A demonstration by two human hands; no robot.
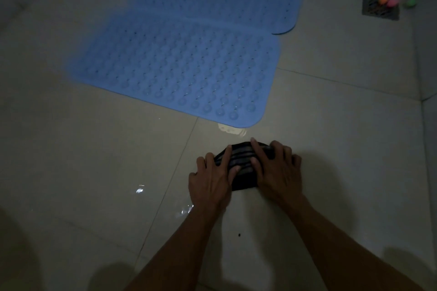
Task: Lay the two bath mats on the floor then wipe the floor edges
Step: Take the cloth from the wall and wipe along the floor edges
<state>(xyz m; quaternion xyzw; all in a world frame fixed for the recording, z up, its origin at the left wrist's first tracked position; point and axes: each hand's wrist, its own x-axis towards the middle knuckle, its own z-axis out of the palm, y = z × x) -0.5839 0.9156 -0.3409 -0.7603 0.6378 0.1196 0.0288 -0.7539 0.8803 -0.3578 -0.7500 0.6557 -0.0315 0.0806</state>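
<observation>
Dim, grainy indoor view, soft shadows under the hands [246, 170], small wet glints on the floor [139, 190], corners dark, wide-angle bending at the edges

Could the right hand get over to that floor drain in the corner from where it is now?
Probably not without shifting closer. The right hand is pressed on the dark cloth beside the left hand, while the drain sits far off near the wall. Only bare floor lies between, so nothing blocks it.
</observation>
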